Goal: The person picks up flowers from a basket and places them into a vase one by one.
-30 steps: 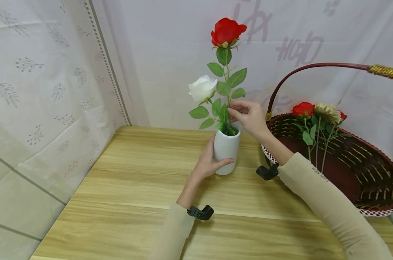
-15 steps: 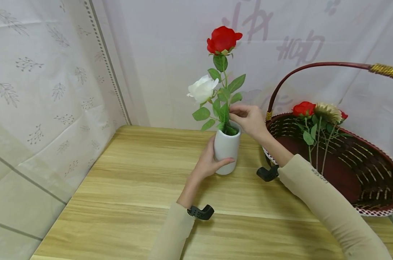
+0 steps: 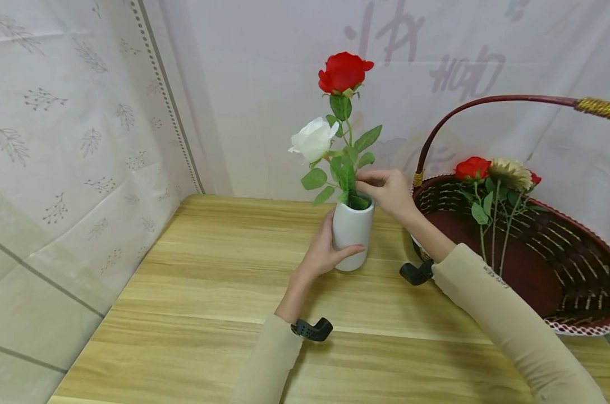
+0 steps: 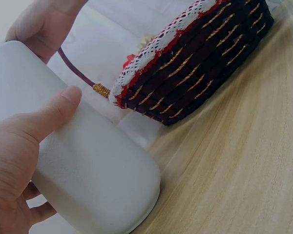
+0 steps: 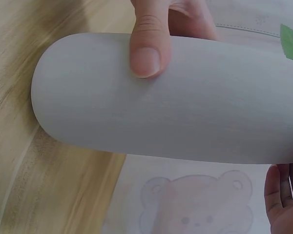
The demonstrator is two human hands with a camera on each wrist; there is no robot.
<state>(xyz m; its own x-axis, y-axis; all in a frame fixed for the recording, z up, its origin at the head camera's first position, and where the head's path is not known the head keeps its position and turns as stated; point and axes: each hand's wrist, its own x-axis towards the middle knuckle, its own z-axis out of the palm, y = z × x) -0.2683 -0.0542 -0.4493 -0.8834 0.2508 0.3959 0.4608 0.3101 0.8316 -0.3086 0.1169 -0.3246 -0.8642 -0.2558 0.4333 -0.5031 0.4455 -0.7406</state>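
Note:
A white vase [image 3: 352, 238] stands upright on the wooden table, and my left hand [image 3: 319, 255] grips its side, thumb across the front. In the left wrist view that thumb lies along the vase wall [image 4: 97, 161]. My right hand [image 3: 389, 193] pinches the stem of a red rose [image 3: 344, 74] just above the rim; the fingertips are partly behind leaves. The rose's lower stem is hidden inside the vase. Beside it, a white rose [image 3: 313, 140] leans left out of the same vase, lower than the red bloom.
To the right stands a dark woven basket [image 3: 532, 280] with an arched handle [image 3: 507, 99]. Inside it lean red roses [image 3: 472, 168] and a cream flower [image 3: 509, 174]. A printed cloth [image 3: 244, 101] hangs behind the wooden table [image 3: 209, 269].
The red rose has sunk lower into the vase and tilted slightly left, with my right hand moving down along with it. My left hand and the vase have stayed put.

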